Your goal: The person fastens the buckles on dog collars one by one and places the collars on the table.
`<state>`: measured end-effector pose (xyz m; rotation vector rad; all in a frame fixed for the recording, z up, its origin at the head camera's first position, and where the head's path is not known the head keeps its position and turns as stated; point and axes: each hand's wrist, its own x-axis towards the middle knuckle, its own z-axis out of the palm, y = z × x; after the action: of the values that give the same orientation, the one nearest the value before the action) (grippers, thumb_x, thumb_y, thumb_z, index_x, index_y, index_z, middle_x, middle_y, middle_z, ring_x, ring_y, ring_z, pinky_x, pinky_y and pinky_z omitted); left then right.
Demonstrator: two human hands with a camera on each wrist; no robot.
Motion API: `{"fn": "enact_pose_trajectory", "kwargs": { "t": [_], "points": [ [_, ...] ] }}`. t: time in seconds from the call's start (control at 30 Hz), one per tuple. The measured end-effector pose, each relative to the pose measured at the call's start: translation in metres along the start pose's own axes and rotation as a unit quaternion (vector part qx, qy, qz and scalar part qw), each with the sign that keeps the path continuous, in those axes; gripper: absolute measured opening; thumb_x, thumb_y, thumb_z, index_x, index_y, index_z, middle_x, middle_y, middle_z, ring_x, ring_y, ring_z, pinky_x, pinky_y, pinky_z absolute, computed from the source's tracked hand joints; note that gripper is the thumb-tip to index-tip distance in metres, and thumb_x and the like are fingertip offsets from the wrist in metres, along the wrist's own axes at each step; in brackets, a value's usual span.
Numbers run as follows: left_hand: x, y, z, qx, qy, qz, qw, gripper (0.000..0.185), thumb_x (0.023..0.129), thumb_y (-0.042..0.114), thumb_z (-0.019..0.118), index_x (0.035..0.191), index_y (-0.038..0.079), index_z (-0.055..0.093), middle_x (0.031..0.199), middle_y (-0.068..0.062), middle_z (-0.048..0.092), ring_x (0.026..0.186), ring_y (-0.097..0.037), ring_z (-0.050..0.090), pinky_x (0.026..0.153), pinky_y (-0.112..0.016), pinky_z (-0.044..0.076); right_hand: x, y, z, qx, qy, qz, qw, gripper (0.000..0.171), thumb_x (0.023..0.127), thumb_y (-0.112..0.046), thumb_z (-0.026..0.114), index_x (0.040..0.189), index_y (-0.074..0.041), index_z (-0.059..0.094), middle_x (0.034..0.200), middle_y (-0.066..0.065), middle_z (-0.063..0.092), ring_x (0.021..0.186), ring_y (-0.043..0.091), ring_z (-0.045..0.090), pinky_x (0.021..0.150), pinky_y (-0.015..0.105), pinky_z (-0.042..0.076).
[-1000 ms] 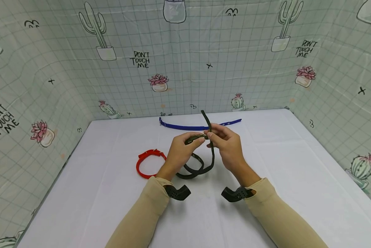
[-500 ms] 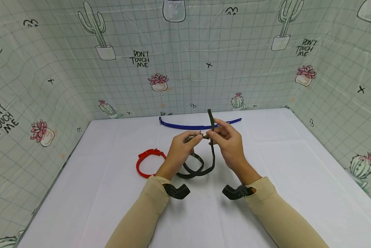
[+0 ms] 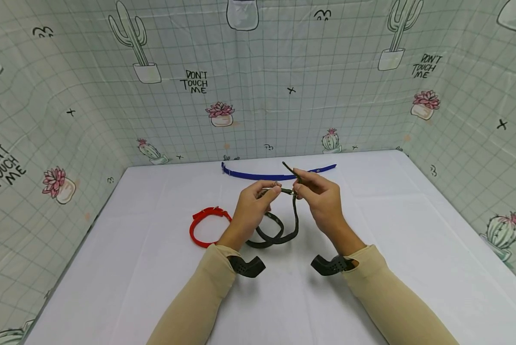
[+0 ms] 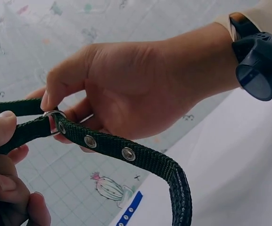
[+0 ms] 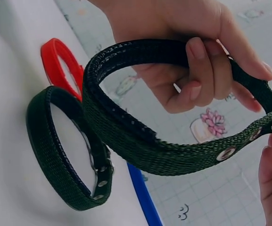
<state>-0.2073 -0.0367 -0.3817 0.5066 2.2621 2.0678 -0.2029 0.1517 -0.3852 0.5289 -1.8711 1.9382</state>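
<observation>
1. My two arms in tan sleeves reach out over the white table (image 3: pixel 154 287), each with a small black camera on the wrist.
2. My left hand (image 3: pixel 251 208) is up in the air over the middle of the table. Its thumb and first finger pinch the green collar (image 3: pixel 293 225) right by the metal ring (image 4: pixel 54 121), and the other fingers curl round the strap.
3. My right hand (image 3: pixel 320 201) is just beside it. Its fingers pinch the strap end with the little metal holes, where it goes through the ring.
4. The green collar hangs down from my hands in a loop. I cannot tell if the bottom of the loop touches the table.
5. To do this well, I think I should hold the ring very still with my left hand and pull the strap end slowly and straight with my right, so it does not twist or slip back out.
6. A second dark collar (image 5: pixel 65 155), closed in a ring, lies on the table under my hands.
7. A red collar (image 3: pixel 206 227) lies just to the left of it.
8. A blue collar (image 3: pixel 258 175) lies stretched out flat near the far edge of the table, well apart from my hands.
</observation>
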Motion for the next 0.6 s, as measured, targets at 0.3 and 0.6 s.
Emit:
{"fn": "enact_pose_trajectory", "kwargs": {
  "t": [0.3,0.6],
  "points": [
    [-0.0008,-0.0006,0.0042,0.026,0.013,0.035,0.9990,0.029,0.100,0.029,0.064,0.120,0.009,0.069,0.107,-0.004,0.067,0.085,-0.021,0.057,0.078,-0.039,0.051,0.0010,-0.0017,-0.0027,-0.021,-0.017,-0.038,0.999,0.023,0.092,0.011,0.060,0.110,0.008,0.072,0.095,0.016,0.062,0.076,0.020,0.063,0.068,0.029,0.058],
    [-0.0023,0.0020,0.0053,0.045,0.022,0.057,0.9971,0.029,0.099,0.029,0.065,0.118,0.008,0.068,0.095,-0.006,0.064,0.083,-0.023,0.057,0.072,-0.032,0.048,0.0008,-0.0037,-0.0014,-0.036,-0.003,-0.048,0.998,0.023,0.087,0.017,0.057,0.099,0.009,0.074,0.096,0.013,0.061,0.080,0.020,0.064,0.066,0.030,0.059]
  ]
}}
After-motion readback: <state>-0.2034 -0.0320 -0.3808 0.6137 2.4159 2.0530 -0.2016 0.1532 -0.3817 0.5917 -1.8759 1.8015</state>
